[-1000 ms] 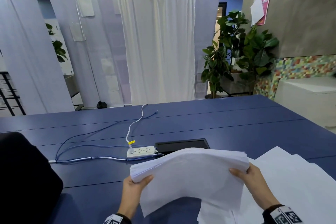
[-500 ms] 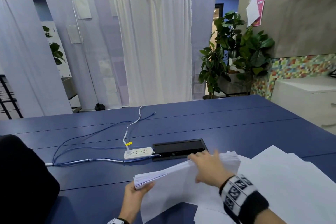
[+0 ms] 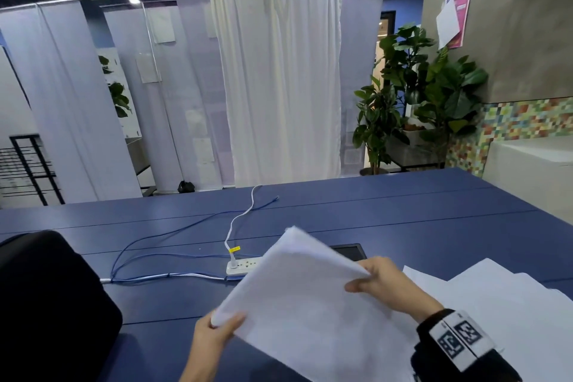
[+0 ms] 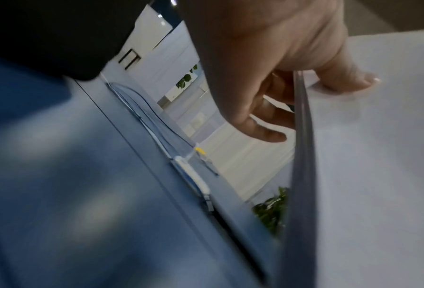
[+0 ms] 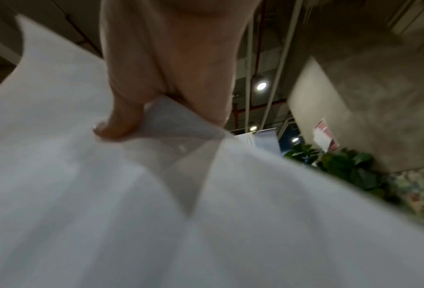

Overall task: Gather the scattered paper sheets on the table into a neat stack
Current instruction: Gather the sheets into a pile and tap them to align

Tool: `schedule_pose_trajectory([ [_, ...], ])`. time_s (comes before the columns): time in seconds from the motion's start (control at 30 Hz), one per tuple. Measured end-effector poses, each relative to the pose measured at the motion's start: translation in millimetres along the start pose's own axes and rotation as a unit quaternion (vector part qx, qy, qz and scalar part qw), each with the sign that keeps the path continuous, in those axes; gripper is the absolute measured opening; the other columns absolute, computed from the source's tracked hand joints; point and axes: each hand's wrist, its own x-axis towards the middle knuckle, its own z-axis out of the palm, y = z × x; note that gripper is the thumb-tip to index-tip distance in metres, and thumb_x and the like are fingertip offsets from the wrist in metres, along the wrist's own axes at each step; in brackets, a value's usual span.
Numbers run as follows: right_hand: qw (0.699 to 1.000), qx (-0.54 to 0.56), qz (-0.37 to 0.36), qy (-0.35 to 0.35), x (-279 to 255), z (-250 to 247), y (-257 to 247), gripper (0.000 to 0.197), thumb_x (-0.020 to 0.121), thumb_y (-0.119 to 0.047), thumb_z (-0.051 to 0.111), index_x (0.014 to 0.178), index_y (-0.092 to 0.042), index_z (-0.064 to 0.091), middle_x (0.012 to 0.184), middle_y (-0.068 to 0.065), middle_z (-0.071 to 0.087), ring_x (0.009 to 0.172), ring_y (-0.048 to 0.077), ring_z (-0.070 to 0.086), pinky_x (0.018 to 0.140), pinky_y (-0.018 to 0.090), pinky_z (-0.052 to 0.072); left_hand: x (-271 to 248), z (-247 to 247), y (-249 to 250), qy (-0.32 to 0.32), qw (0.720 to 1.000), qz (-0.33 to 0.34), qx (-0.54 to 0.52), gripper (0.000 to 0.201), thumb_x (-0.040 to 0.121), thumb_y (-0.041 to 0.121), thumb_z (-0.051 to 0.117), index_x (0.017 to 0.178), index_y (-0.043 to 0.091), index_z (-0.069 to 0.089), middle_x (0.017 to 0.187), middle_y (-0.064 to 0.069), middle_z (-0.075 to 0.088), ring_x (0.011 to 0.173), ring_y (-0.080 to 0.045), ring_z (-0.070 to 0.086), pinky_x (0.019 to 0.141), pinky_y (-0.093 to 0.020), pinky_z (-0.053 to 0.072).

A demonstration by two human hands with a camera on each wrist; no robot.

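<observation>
Both hands pinch one thick sheaf of white paper [image 3: 310, 298] above the blue table [image 3: 403, 220]: the left hand [image 3: 214, 341] grips its near-left corner, thumb on top, while the right hand [image 3: 390, 288] clamps the right edge. Tilted, the sheaf's long axis runs away toward the white power strip [image 3: 243, 265]. From the left wrist its layered grey edge [image 4: 302, 155] shows. Loose sheets [image 3: 496, 298] lie fanned at right.

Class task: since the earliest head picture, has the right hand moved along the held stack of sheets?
Yes. The right hand went from the stack's right edge to its far edge, nearer the black panel.
</observation>
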Motion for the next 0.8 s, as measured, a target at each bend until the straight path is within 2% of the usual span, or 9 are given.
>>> schedule_pose_trajectory([
  [0.03, 0.997, 0.079, 0.005, 0.005, -3.5, -2.0, 1.9, 0.022, 0.077, -0.011, 0.071, 0.061, -0.024, 0.066, 0.058, -0.014, 0.063, 0.055, 0.002, 0.058, 0.057, 0.020, 0.044, 3.1, 7.9, 4.3, 0.002, 0.999, 0.003, -0.040, 0.049, 0.031, 0.027, 0.087, 0.070, 0.000, 0.071, 0.066, -0.006, 0.072, 0.058, -0.013, 0.066, 0.052, -0.022, 0.055],
  [0.1, 0.983, 0.180, 0.017, 0.019, -9.2, 1.2, 2.9, 0.007, 0.078, -0.009, 0.071, 0.075, -0.016, 0.071, 0.069, -0.005, 0.072, 0.061, 0.011, 0.068, 0.058, 0.022, 0.050, 3.6, 33.5, 19.9, 0.006, 0.995, 0.028, -0.096, 0.031, 0.058, 0.016, 0.081, 0.082, 0.002, 0.066, 0.068, -0.001, 0.073, 0.060, -0.012, 0.067, 0.054, -0.025, 0.056],
  [0.2, 0.960, 0.266, 0.014, 0.089, -13.3, 13.4, 0.9, 0.012, 0.082, -0.008, 0.067, 0.094, -0.009, 0.069, 0.081, 0.000, 0.076, 0.071, 0.014, 0.072, 0.058, 0.020, 0.052, 1.3, 72.2, 49.0, 0.046, 0.989, 0.097, -0.098, 0.007, 0.078, 0.004, 0.068, 0.084, 0.006, 0.065, 0.067, 0.003, 0.074, 0.058, -0.007, 0.067, 0.052, -0.021, 0.055],
  [0.3, 0.933, 0.319, -0.002, 0.164, -12.4, 14.7, -0.9, 0.011, 0.081, -0.010, 0.068, 0.091, -0.011, 0.069, 0.081, -0.001, 0.076, 0.072, 0.014, 0.072, 0.059, 0.020, 0.054, -4.6, 95.0, 64.1, 0.045, 0.985, 0.154, -0.068, 0.009, 0.077, 0.002, 0.068, 0.085, 0.006, 0.067, 0.078, 0.000, 0.073, 0.062, -0.003, 0.067, 0.058, -0.015, 0.055],
  [0.4, 0.920, 0.339, 0.014, 0.194, -11.4, 18.8, 11.4, 0.013, 0.077, -0.010, 0.072, 0.090, -0.009, 0.070, 0.080, 0.001, 0.076, 0.075, 0.018, 0.072, 0.066, 0.028, 0.056, -11.1, 100.7, 54.1, 0.028, 0.985, 0.166, -0.046, 0.015, 0.076, -0.002, 0.067, 0.078, 0.013, 0.067, 0.066, 0.013, 0.073, 0.060, 0.001, 0.066, 0.058, -0.012, 0.053],
  [0.5, 0.923, 0.333, 0.077, 0.176, -17.0, 41.9, 39.3, 0.025, 0.075, -0.011, 0.075, 0.098, -0.004, 0.069, 0.089, 0.007, 0.075, 0.080, 0.020, 0.072, 0.070, 0.029, 0.056, -13.3, 96.9, 26.2, 0.028, 0.992, 0.119, -0.022, 0.018, 0.076, -0.009, 0.066, 0.077, 0.009, 0.065, 0.060, 0.014, 0.071, 0.056, 0.003, 0.064, 0.053, -0.011, 0.051],
  [0.6, 0.923, 0.331, 0.116, 0.160, -20.1, 62.5, 60.7, 0.049, 0.061, -0.031, 0.082, 0.099, -0.004, 0.070, 0.093, 0.009, 0.075, 0.087, 0.025, 0.071, 0.080, 0.036, 0.056, -19.8, 97.0, 5.6, 0.008, 0.998, 0.064, -0.002, 0.020, 0.075, -0.012, 0.066, 0.072, 0.008, 0.066, 0.055, 0.013, 0.070, 0.053, 0.003, 0.063, 0.050, -0.010, 0.049],
  [0.73, 0.918, 0.348, 0.089, 0.169, -18.2, 47.8, 49.5, 0.016, 0.076, -0.010, 0.073, 0.090, -0.005, 0.070, 0.076, 0.001, 0.075, 0.071, 0.018, 0.071, 0.062, 0.026, 0.056, -16.0, 94.2, 14.4, -0.004, 0.996, 0.084, -0.019, 0.018, 0.071, -0.010, 0.070, 0.072, 0.008, 0.068, 0.060, 0.009, 0.072, 0.056, -0.001, 0.066, 0.054, -0.013, 0.053],
  [0.8, 0.910, 0.373, 0.072, 0.166, -22.7, 42.6, 49.1, 0.010, 0.076, -0.004, 0.071, 0.086, -0.006, 0.071, 0.072, 0.000, 0.075, 0.066, 0.014, 0.071, 0.056, 0.020, 0.053, -17.3, 90.5, 14.4, -0.009, 0.996, 0.090, -0.020, 0.018, 0.070, -0.010, 0.071, 0.074, 0.008, 0.068, 0.062, 0.009, 0.073, 0.058, -0.002, 0.066, 0.057, -0.014, 0.055],
])
